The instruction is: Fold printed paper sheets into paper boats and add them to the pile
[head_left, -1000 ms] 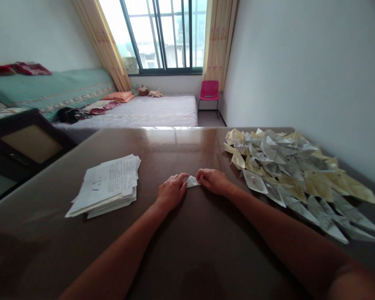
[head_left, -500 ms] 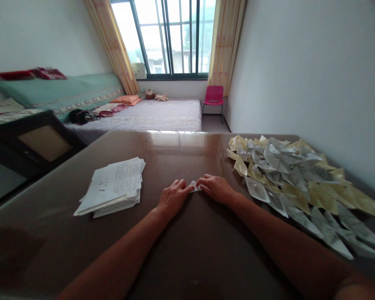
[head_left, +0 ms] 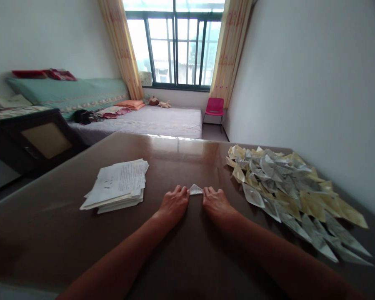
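Note:
A small folded paper triangle (head_left: 195, 190) lies on the brown table (head_left: 187, 258), point facing away from me. My left hand (head_left: 175, 203) is at its left corner, fingers closed together with the paper's edge at the thumb and fingertips. At the right corner, my right hand (head_left: 217, 204) holds the paper the same way, fingers bent and close together. The corners themselves are hidden under the fingers. To the left lies a stack of printed paper sheets (head_left: 114, 183). A heap of folded paper boats (head_left: 287, 183), white and yellowish, spreads over the table's right side.
Beyond the table's far edge stands a bed (head_left: 171, 118) under a window. A pink chair (head_left: 215, 107) is by the right wall. On the left is a dark cabinet (head_left: 34, 139) with a light door panel.
My fingers have moved apart from over the paper to its two corners, so more of the triangle shows. The whole view has tilted up slightly.

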Motion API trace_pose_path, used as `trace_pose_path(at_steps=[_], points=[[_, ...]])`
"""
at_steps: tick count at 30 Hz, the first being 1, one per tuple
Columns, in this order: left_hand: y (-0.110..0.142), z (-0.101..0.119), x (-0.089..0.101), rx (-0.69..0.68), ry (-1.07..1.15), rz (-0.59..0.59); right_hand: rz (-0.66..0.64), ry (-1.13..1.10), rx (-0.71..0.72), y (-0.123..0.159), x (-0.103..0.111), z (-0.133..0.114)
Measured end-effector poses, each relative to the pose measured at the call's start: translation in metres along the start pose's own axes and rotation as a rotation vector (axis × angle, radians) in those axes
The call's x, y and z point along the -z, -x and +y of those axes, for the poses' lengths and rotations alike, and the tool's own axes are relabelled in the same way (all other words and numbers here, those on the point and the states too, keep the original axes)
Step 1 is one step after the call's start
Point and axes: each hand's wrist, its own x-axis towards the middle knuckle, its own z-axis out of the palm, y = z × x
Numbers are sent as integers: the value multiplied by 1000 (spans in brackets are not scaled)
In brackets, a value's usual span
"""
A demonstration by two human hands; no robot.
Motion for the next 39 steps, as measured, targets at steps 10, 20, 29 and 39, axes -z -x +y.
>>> trace_pose_path(at_steps=[10, 20, 29, 39], points=[[-3, 9, 16, 13, 13, -39, 25, -46, 88, -24, 21, 2], [-25, -14, 24, 9, 117, -58, 204, -348, 431, -48, 0, 46], [-43, -34, 18, -44, 176, -52, 291, -462, 347, -63, -19, 49], [-41, -38, -19, 65, 561, 133, 326, -236, 249, -54, -10, 31]])
